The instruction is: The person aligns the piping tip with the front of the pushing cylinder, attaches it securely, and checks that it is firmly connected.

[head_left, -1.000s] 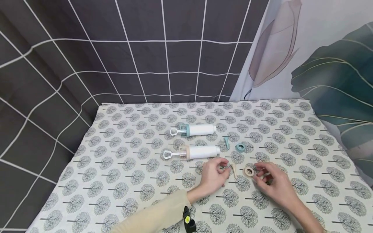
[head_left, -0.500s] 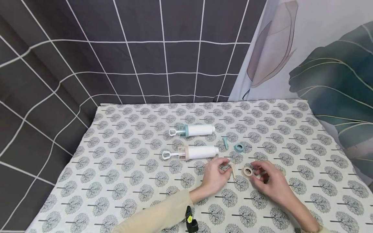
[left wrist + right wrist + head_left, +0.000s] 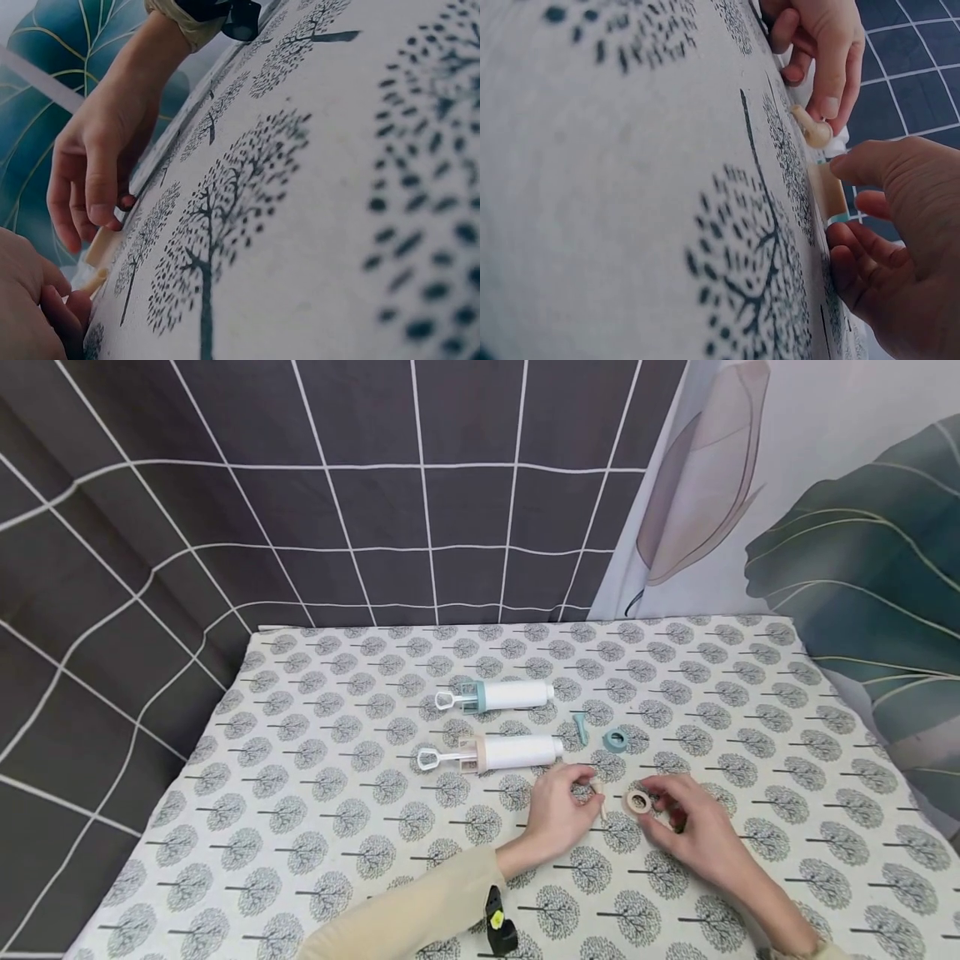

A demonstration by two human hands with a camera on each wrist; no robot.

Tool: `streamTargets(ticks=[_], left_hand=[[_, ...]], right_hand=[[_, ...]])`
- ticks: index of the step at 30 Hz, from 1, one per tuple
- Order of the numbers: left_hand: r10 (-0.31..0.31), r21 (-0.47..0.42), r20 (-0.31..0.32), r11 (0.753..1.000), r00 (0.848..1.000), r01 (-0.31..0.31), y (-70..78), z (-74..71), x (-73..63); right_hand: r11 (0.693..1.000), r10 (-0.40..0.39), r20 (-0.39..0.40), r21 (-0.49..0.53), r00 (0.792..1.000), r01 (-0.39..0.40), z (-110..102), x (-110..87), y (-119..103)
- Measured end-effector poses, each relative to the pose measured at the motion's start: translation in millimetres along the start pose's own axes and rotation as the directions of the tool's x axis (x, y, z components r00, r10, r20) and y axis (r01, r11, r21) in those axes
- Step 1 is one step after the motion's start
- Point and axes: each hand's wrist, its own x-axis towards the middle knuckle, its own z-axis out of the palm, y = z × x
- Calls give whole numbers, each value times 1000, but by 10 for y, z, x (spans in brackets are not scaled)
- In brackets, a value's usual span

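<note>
My left hand (image 3: 558, 810) pinches the wide end of a small beige tapered nozzle (image 3: 814, 129) lying on the cloth; its fingers partly cover the nozzle in the head view. Just right of that, my right hand (image 3: 693, 822) holds the edge of a beige ring-shaped cap (image 3: 628, 805) between thumb and fingers. The cap (image 3: 829, 191) rests on the cloth, seen from its side in the right wrist view. Beyond the left hand lies a white syringe-like tube with a beige collar (image 3: 517, 752) and a looped plunger handle.
A second white tube with a teal collar (image 3: 517, 695) lies farther back. Near its tip are a teal nozzle (image 3: 581, 728) and a teal ring cap (image 3: 609, 743). A tree-print cloth (image 3: 300, 827) covers the table, and a dark grid curtain (image 3: 375, 510) hangs behind.
My left hand has moved slightly right and its fingers now close on the beige nozzle. My right hand has shifted a little left, its fingers now at the beige cap's edge.
</note>
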Motion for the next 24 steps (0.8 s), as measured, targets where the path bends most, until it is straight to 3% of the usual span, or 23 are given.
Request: streamTargets(ticks=[9, 24], left_hand=[[5, 43, -22, 999, 1000, -4, 7, 29, 12], [-68, 130, 8, 989, 998, 66, 52, 44, 20]], right_hand=[[1000, -18, 29, 17, 999, 18, 8, 20, -5], [999, -42, 50, -4, 998, 42, 42, 38, 9]])
